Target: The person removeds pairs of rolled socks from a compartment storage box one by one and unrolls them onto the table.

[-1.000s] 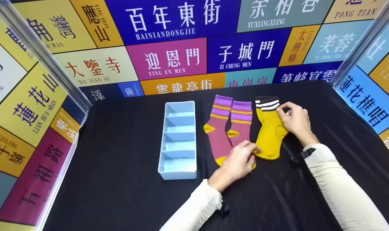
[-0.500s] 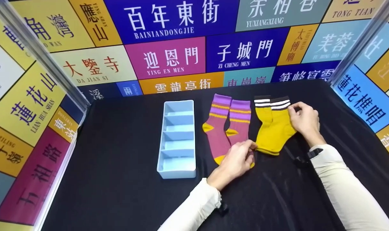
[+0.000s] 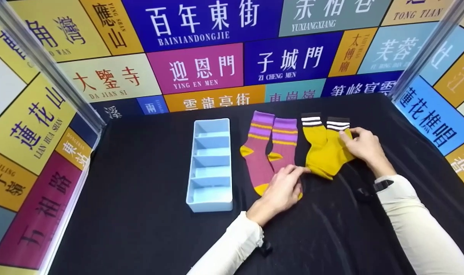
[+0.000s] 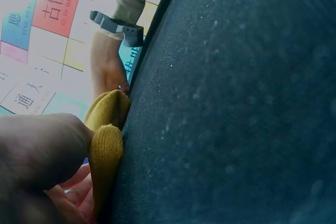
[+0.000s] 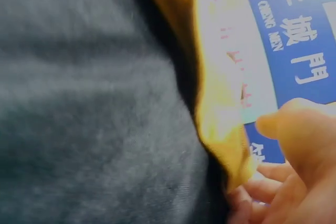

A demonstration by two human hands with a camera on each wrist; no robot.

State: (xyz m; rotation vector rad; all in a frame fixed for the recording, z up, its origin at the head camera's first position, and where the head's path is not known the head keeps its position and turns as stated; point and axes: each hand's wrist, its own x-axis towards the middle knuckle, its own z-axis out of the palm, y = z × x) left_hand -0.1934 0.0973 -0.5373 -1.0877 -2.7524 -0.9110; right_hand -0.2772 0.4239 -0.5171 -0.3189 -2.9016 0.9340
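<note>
Light blue organiser tray (image 3: pixel 210 164): rigid moulded plastic, long rectangle, four compartments in a row, all showing bare floor. It stands on the desk (image 3: pixel 148 214) left of the socks, apart from them.

Your left hand (image 3: pixel 279 191) lies on the toe end of the purple socks (image 3: pixel 268 152), fingers nearly straight, the index tip reaching the toe edge of the yellow socks (image 3: pixel 325 152); the left wrist view shows the yellow toe against a fingertip. This grip is flat, not closed round anything.

Your right hand (image 3: pixel 364 147) pinches the right-hand yellow sock just below its cuff, thumb on top; grip closed on fabric.

Change from one second ago: the yellow pair was stacked as one, with a single striped cuff showing. Now the upper sock is slid to the right, two cuffs lie side by side, and the feet still overlap. Your left hand has kept its place at the toes.

Materials: yellow socks are ribbed knit with black cuffs carrying white stripes. Purple socks are ribbed knit too, with lilac and yellow cuff bands and yellow heels and toes. The desk cover is black cloth, faintly creased.
</note>
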